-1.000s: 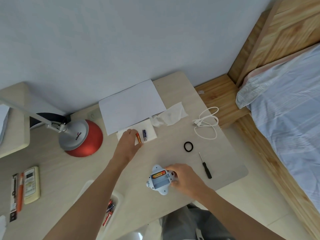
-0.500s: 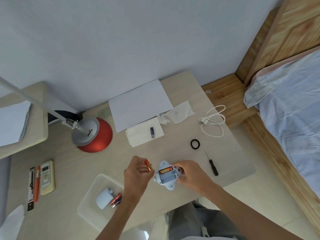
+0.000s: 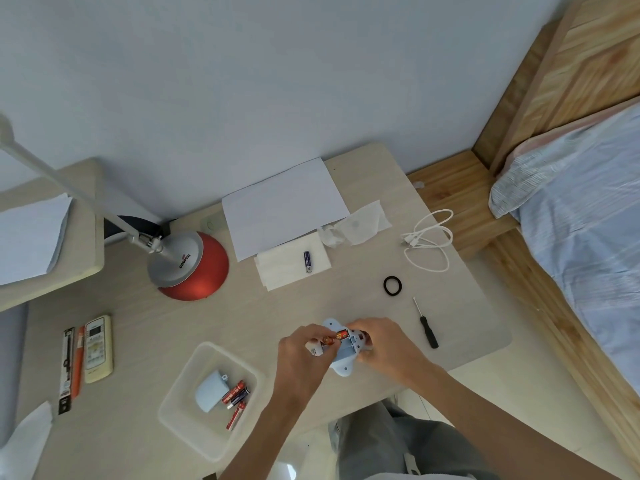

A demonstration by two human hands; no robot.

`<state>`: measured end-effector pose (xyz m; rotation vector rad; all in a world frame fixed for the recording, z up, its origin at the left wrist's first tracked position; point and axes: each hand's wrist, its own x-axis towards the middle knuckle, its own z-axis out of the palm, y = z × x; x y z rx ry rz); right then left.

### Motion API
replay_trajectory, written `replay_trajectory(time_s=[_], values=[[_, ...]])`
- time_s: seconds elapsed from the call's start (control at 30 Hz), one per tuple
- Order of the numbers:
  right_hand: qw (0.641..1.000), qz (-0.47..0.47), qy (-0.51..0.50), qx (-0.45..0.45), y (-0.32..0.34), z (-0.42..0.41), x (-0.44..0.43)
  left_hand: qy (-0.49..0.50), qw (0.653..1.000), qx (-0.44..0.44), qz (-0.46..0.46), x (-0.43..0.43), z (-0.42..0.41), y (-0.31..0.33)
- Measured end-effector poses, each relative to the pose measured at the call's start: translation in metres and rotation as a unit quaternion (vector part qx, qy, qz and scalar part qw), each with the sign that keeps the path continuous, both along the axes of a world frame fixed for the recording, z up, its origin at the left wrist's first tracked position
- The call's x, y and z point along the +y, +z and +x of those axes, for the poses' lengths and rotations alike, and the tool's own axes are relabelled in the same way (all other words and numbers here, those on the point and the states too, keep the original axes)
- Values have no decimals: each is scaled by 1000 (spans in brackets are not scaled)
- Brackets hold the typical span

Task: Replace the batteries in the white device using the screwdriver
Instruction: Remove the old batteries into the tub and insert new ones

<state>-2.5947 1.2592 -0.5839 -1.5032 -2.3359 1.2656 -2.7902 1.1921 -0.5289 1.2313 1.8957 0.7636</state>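
Observation:
The white device lies open near the desk's front edge, its battery bay facing up with one red battery inside. My right hand grips the device's right side. My left hand pinches a second red battery at the bay's left end. A black-handled screwdriver lies on the desk to the right, untouched. One blue battery rests on a white tissue farther back.
A clear tray at the front left holds the device's cover and several batteries. A red lamp base, white paper, black ring, white cable and remote also lie on the desk.
My left hand picked a red battery off the tissue and carried it to the device's open bay. My right hand kept hold of the device.

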Motion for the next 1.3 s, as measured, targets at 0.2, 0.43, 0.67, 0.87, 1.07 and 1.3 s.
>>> replay_trajectory(time_s=[0.2,0.43,0.67,0.87,1.07,1.3], values=[[1000,3,-4,3,1,0,-2,-29,996,86,2,-5,-4,-16],[1000,3,-6,-6,3,-1,-3,-106,972,193,85,-6,-14,-20],[1000,2,-5,-11,3,-1,-3,-182,947,241,104,-1,-21,-18],[1000,-3,-8,-8,1,-1,-4,-138,970,185,72,0,-13,-20],[1000,-4,-10,-12,0,-1,-4,-160,962,211,64,0,-12,-29],[1000,-9,-12,-17,-1,-1,-5,-161,963,209,59,2,-10,-37]])
